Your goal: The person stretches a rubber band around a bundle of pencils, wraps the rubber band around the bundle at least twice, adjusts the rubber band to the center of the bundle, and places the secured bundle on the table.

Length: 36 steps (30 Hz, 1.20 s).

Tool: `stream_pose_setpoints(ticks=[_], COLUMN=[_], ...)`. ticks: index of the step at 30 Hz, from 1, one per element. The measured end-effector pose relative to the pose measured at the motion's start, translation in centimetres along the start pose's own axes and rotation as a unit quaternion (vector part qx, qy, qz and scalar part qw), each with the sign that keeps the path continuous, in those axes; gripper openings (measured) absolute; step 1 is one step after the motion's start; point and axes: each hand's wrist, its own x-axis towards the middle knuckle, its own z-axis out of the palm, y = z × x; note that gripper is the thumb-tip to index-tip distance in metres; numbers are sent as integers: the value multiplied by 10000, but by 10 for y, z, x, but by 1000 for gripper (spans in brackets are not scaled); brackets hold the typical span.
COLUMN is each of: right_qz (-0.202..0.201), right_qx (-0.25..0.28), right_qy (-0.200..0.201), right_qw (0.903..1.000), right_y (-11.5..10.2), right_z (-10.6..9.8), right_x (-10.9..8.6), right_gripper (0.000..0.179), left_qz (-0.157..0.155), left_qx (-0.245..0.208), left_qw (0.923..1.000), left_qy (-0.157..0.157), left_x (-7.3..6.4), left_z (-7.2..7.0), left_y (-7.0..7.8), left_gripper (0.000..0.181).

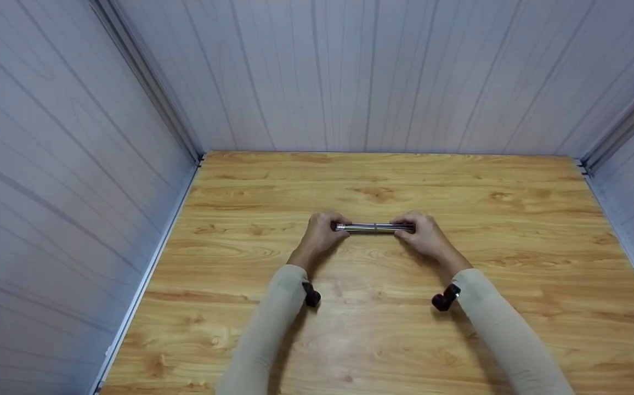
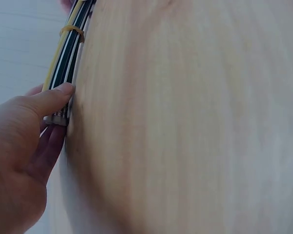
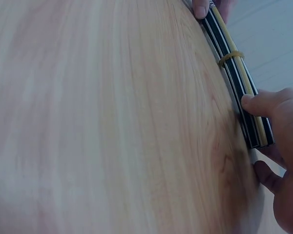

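Observation:
A bundle of pencils point(image 1: 369, 227), dark with pale stripes and one yellow, lies crosswise between the two hands, low over the table. A yellowish rubber band point(image 2: 72, 31) wraps its middle. My left hand point(image 1: 321, 233) pinches the left end, where silvery ferrules show; in the left wrist view its thumb point(image 2: 58, 97) lies across the pencils. At the other end my right hand point(image 1: 425, 236) grips the bundle between thumb and fingers. In the right wrist view the flat pencil ends point(image 3: 260, 145) stick out below that thumb point(image 3: 254, 103).
The wood-grain table point(image 1: 377, 340) stretches all round the hands. Pale panel walls point(image 1: 344, 77) stand at its back and both sides. Dark camera mounts point(image 1: 311, 296) sit at both wrists, against light sleeves.

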Motion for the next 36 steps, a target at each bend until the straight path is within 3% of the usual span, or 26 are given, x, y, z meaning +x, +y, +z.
stream_pose_setpoints(ticks=[6, 12, 20, 24, 30, 33, 36], right_qz=[-60, -230, -97, -229, -50, 41, 41], right_qx=[115, 112, 82, 114, 475, 460, 445], right_qy=[-19, 2, -121, -93, -197, -28, 210], right_qw=[9999, 9997, 9998, 9996, 9987, 9989, 9988], right_y=[3, 10, 6, 7, -3, -10, -23], right_z=[-1, -3, -9, -8, -16, -25, -35], right_x=[0, -2, -5, -6, -7, -6, -4], right_gripper=[26, 28, 33, 33, 32, 32, 31], left_qz=[-306, -198, -177, -187, -426, -633, -652], left_qx=[-188, -89, -324, -355, -341, -216, -17], left_qw=[9993, 9995, 9990, 9988, 9972, 9964, 9969], left_qy=[-97, -209, -268, -283, -511, -518, -436], left_x=[-3, -7, -4, -9, -20, -21, -17], left_z=[-3, -11, -3, -8, -33, -42, -49], left_y=[10, 26, 15, 21, 60, 75, 86], left_gripper=[22, 25, 36, 35, 31, 31, 32])
